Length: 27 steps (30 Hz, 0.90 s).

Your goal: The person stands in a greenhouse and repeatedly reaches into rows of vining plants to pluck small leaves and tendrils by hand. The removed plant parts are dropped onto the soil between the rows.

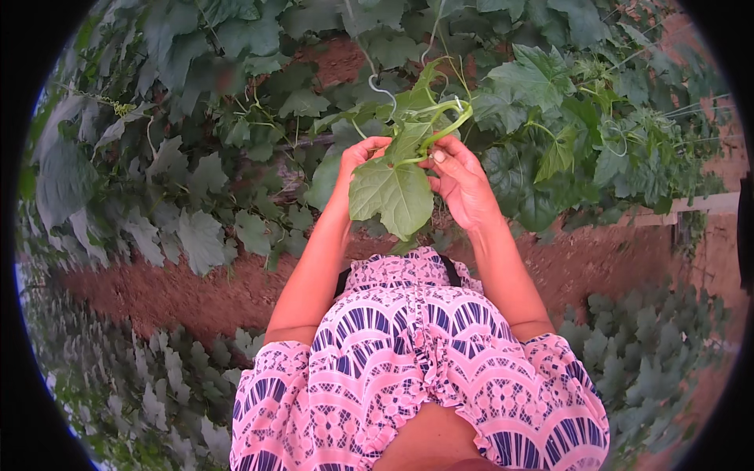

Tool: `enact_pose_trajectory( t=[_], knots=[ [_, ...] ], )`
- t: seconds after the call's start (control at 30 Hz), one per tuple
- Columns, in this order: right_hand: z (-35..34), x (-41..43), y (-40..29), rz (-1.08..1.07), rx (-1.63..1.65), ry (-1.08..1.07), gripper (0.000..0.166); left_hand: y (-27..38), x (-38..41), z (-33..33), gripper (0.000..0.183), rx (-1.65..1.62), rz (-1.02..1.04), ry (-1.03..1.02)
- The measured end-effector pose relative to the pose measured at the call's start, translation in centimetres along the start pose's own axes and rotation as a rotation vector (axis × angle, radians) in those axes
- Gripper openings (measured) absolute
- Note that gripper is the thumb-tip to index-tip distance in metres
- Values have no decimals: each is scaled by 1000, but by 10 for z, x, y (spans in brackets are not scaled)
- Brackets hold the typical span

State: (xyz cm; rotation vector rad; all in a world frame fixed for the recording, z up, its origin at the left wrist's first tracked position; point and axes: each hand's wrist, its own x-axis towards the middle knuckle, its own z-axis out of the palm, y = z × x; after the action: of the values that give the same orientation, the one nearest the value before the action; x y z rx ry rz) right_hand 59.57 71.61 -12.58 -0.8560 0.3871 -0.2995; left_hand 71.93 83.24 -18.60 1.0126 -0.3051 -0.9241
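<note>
A pale green vine stem (450,126) bends in a loop above my hands, and a broad lobed leaf (393,197) droops between them. My right hand (462,185) pinches the stem near the leaf's base between thumb and fingers. On the other side, my left hand (360,162) has its fingers curled in against the same vine; the leaf hides part of the fingertips. Just above, a pale curled wire or cord (383,91) hangs down to the vine. A smaller leaf (412,141) stands upright between the two hands.
Dense climbing foliage (247,35) fills the far side, with thin strings (698,109) at the right. A strip of reddish soil (194,300) runs across near me. More leafy plants (159,382) grow behind on both sides. A pale rail (701,203) juts in at right.
</note>
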Motion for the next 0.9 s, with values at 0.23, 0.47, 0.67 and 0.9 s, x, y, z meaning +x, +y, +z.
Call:
enact_pose_trajectory(
  t=[0.23, 0.47, 0.67, 0.9],
  knots=[
    [-10, -5, 8, 68, -4, -100, 25, 4, -3, -13, 18, 57, -44, -100],
    [-5, -3, 12, 65, 117, -147, 23, 3, -8, -19, 25, -50, -33, -251],
    [-1, 3, 17, -38, 79, -44, 21, 94, -29, -7, 36, 1263, 588, 300],
    [21, 12, 34, -209, -116, 0, 19, 105, -48, 66, 30, 1449, 659, 171]
  ],
)
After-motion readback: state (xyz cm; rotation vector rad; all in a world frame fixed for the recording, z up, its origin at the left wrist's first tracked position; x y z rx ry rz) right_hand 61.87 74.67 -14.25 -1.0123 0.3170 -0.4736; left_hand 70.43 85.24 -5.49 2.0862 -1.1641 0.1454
